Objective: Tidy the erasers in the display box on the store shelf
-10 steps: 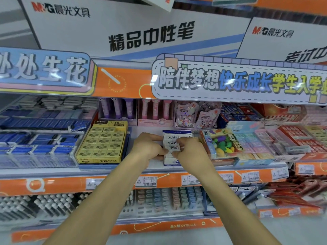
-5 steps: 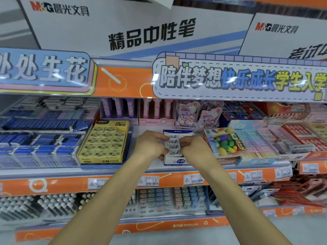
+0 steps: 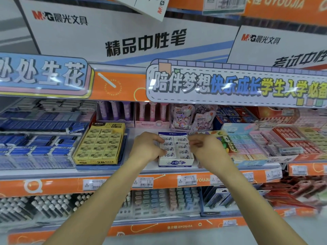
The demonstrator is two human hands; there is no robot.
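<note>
A small white and blue display box [image 3: 175, 163] stands on the middle shelf and holds two columns of white erasers [image 3: 180, 145] with printed labels. My left hand [image 3: 147, 149] grips the box's left side, with its thumb and fingertips over the left column. My right hand [image 3: 207, 149] hovers at the box's right edge, blurred. Its fingers are curled and apart, and nothing shows in them.
A yellow 2B eraser box [image 3: 99, 145] sits to the left, beyond it blue eraser stock [image 3: 35, 138]. A box of colourful erasers [image 3: 230, 145] and pastel and red packs [image 3: 290, 140] crowd the right. Pink and purple tubes [image 3: 150, 112] stand behind. Price tags line the orange shelf edge [image 3: 115, 183].
My right hand has come off the erasers and moved to the box's right edge. My left hand stays at the box's left side. More of the erasers now show.
</note>
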